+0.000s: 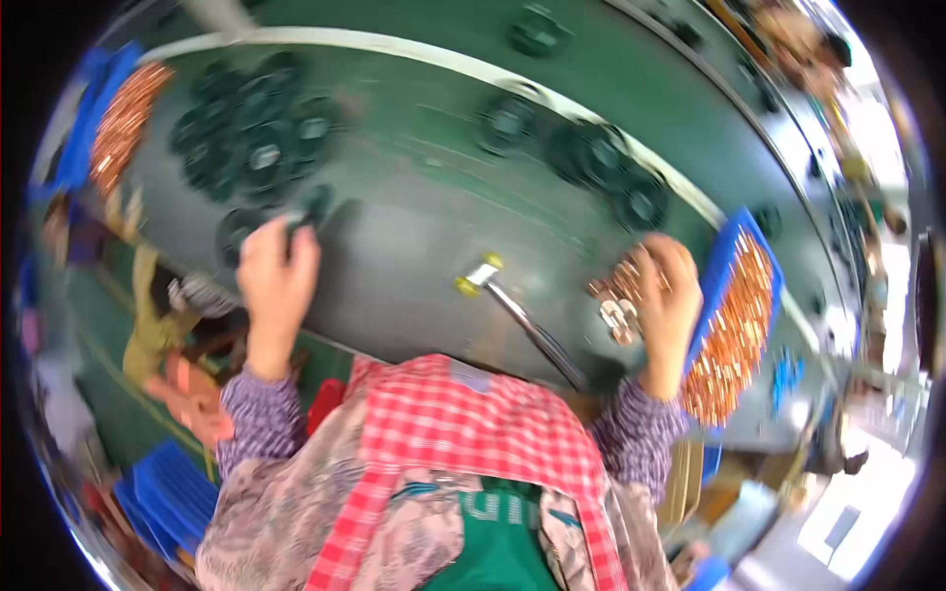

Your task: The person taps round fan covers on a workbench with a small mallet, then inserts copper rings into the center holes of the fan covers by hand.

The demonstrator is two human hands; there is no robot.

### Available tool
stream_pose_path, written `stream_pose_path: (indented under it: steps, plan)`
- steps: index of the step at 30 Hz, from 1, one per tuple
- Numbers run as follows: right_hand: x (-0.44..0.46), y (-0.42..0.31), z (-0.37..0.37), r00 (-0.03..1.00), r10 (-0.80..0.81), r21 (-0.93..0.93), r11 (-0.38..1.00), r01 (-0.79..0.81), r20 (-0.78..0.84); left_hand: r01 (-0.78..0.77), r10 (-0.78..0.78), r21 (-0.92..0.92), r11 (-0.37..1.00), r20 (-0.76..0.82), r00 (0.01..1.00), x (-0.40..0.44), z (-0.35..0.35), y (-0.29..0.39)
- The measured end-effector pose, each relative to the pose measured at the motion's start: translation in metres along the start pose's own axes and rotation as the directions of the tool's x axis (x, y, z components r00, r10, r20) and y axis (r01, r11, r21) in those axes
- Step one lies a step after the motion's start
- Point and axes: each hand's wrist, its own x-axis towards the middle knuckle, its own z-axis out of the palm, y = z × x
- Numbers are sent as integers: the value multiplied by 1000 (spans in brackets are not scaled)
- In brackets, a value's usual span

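Note:
On the left, my left hand (279, 271) has its fingertips on a dark round part (313, 205), which is blurred and stands tilted above the bench. Another dark round part (236, 234) lies just beside that hand. My right hand (670, 295) is over a small pile of copper-coloured pieces (621, 281), its fingers curled down; whether a piece is between them cannot be made out. A few shiny round pieces (620, 320) lie just left of it. Between the hands rests a hammer (530, 325) with a yellow-faced head.
A blue bin (698, 340) of copper pieces stands at the right. Dark round parts (266, 156) are heaped at the upper left, with more (601, 156) along the white line. Another copper pile (126, 123) is at the far left. A co-worker's hand (192, 399) shows lower left.

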Motion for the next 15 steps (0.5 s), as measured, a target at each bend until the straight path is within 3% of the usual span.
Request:
stream_pose_path:
  steps: [1,2,3,5,7,8,11,12,15]
  plan:
    - [-4,-2,-1,1000,15,19,1000,-15,-5,166,-156,-323,932,57,986,1,3,8]
    - [-9,-6,-3,995,99,81,992,-101,27,350,-306,-582,734,178,935,-3,11,8]
    - [-13,-5,-4,995,91,39,995,-92,37,413,-289,-770,487,305,908,0,14,15]
    - [-23,0,-1,985,130,9,991,-132,113,586,-197,-807,-72,587,785,10,19,59]
    - [-36,12,11,982,135,-56,990,-128,133,714,-30,-673,-192,731,681,12,33,87]
    - [-41,6,16,990,52,-152,988,-32,128,742,18,-633,-221,758,652,7,38,92]
    - [-52,11,36,985,16,-273,961,33,174,817,128,-520,-250,818,561,-1,57,116]
    - [-52,12,40,985,8,-263,964,37,170,848,194,-464,-256,835,515,0,61,121]
    - [-51,9,45,998,-28,-118,992,35,65,858,219,-464,-221,834,507,-5,69,127]
